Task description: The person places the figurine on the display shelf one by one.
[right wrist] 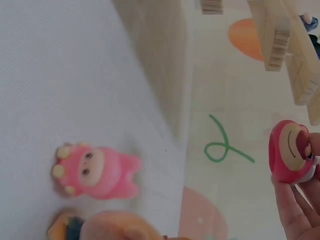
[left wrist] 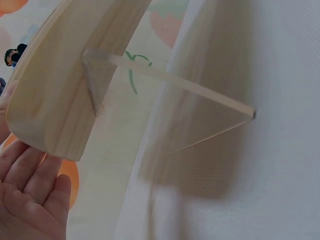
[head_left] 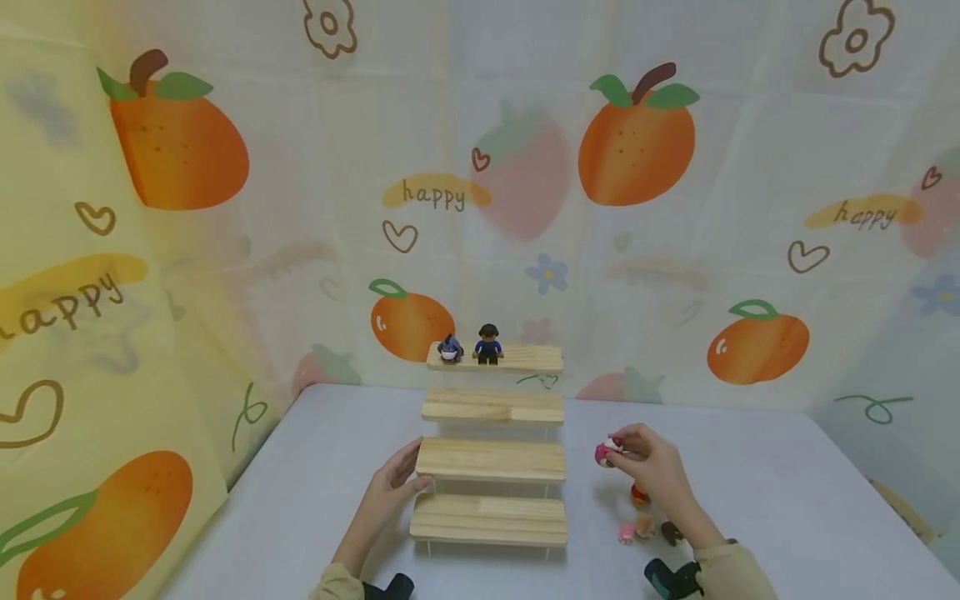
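The small toy figure (head_left: 603, 453) had a round, bright pink head, a tan face with a thin curved smile, and a dark reddish nose. Pinched in the fingers of the right hand (head_left: 654, 468), it hung above the counter (head_left: 750, 483), right of the shelf (head_left: 490, 458) and apart from it. The shelf, pale grained wood on clear supports, stood upright, its four tiers stepping up toward the back. The left hand's (head_left: 392, 485) fingers touched the third tier down at its left end.

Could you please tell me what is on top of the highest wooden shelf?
The highest shelf holds a bluish animal figurine and a dark-haired figure in blue. The wood directly beneath them is covered.
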The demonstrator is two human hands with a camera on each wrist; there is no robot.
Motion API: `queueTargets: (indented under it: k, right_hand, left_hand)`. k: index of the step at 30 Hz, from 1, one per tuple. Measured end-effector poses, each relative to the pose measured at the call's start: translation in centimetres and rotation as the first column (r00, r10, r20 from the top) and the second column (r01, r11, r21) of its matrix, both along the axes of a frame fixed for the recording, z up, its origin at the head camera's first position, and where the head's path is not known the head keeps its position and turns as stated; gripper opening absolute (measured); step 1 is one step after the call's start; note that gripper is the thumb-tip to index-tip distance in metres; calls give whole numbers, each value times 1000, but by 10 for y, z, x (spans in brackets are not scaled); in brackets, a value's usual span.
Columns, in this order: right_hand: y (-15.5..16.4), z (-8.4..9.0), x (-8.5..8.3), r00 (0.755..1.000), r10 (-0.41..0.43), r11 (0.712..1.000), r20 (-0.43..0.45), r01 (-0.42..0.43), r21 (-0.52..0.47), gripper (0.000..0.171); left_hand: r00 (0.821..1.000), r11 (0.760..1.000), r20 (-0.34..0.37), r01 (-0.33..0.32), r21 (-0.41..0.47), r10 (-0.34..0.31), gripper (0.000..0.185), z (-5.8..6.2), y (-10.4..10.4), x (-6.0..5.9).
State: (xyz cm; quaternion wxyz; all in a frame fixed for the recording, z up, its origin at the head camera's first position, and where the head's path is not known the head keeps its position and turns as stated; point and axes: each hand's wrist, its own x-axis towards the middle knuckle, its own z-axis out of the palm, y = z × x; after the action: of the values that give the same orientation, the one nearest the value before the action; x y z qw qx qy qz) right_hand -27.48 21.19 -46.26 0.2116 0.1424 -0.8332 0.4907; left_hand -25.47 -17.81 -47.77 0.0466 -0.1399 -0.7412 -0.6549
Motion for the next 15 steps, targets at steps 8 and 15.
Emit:
queueTargets:
  k: [8,15]
  right_hand:
    - [21,-45,-43,999,-34,999,-23,35,14,30]
    - [19,-40,-54,999,12,1000,-49,-13,-7,29]
  left_hand:
    - [999,1000,-34,10,5,-10,60,0,-1,0]
    - [999,1000,-33,16,-3,-16,60,0,-2,-1]
